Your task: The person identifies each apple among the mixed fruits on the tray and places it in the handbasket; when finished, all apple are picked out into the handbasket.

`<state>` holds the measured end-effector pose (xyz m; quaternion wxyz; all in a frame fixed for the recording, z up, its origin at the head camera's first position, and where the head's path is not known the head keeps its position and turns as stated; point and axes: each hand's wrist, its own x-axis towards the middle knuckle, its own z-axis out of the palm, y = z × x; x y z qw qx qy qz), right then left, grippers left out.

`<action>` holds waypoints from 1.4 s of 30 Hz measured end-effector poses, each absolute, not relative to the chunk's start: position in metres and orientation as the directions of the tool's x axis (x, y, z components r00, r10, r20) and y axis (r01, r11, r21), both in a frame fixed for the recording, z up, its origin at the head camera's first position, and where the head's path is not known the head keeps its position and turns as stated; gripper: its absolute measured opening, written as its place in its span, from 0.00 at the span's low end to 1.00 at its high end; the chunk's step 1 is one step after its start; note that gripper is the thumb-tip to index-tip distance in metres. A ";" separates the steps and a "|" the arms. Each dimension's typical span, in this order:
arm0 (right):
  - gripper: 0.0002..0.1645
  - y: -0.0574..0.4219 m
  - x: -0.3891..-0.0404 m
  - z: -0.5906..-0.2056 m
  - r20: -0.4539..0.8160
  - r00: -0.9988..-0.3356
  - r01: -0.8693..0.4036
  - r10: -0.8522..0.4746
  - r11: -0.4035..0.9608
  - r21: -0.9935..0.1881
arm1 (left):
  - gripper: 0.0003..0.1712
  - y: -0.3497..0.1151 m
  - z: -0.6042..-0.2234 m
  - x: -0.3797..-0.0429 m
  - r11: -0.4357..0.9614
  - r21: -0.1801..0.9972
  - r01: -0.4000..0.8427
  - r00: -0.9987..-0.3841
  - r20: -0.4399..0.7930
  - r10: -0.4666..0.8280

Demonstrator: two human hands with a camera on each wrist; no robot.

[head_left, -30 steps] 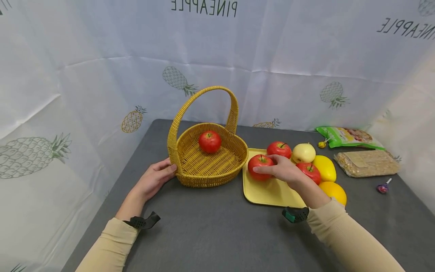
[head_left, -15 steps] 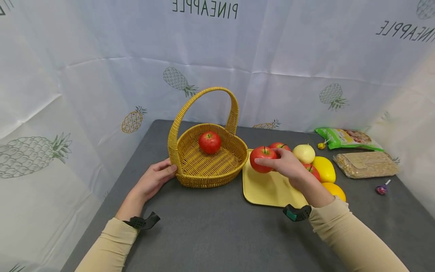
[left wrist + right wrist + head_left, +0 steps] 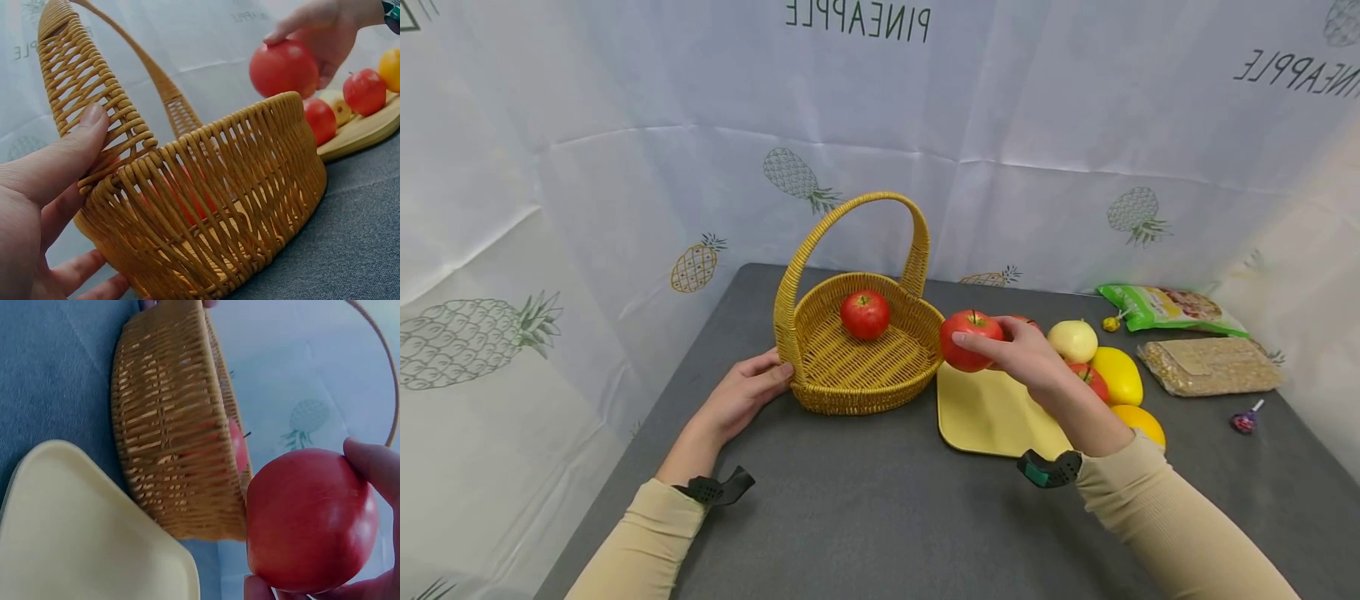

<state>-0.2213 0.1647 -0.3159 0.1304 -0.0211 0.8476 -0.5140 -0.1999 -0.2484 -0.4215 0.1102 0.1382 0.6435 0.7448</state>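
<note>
My left hand (image 3: 748, 390) holds the heart-shaped golden wicker basket (image 3: 850, 400) at the left foot of its arched handle. In the left wrist view the thumb (image 3: 92, 119) presses on the handle weave, with the fingers along the outer wall. One red apple (image 3: 865, 315) sits inside, toward the back. Raised above the yellow tray (image 3: 992, 412), a second red apple (image 3: 966, 342) is gripped by my right hand (image 3: 1030, 354) between thumb and fingers. That apple overlaps the basket's right rim in the head view; in the right wrist view it appears close beside the rim (image 3: 231, 456).
Right of the tray's middle lie a pale round fruit (image 3: 1072, 340), a red apple (image 3: 1093, 382), a yellow fruit (image 3: 1117, 375) and an orange (image 3: 1142, 423). Farther right are a green bag (image 3: 1176, 307), a clear packet (image 3: 1210, 365) and two lollipops (image 3: 1244, 419). A pineapple-print curtain (image 3: 1037, 225) closes the back.
My right hand has lifted the red apple off the tray and carried it slightly left, toward the basket's rim. My left hand stays on the basket.
</note>
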 end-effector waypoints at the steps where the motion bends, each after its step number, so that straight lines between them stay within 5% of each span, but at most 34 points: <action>1: 0.47 0.163 -0.221 -0.315 -0.196 -0.965 0.094 -0.176 0.467 -0.879 | 0.23 -0.248 -0.421 -0.200 -0.150 0.989 0.012 -0.937 0.064 0.343; 42: 0.43 0.113 -0.247 -0.309 -0.203 -0.938 0.054 -0.281 0.459 -0.887 | 0.24 -0.249 -0.424 -0.202 -0.127 0.992 0.018 -0.933 0.062 0.353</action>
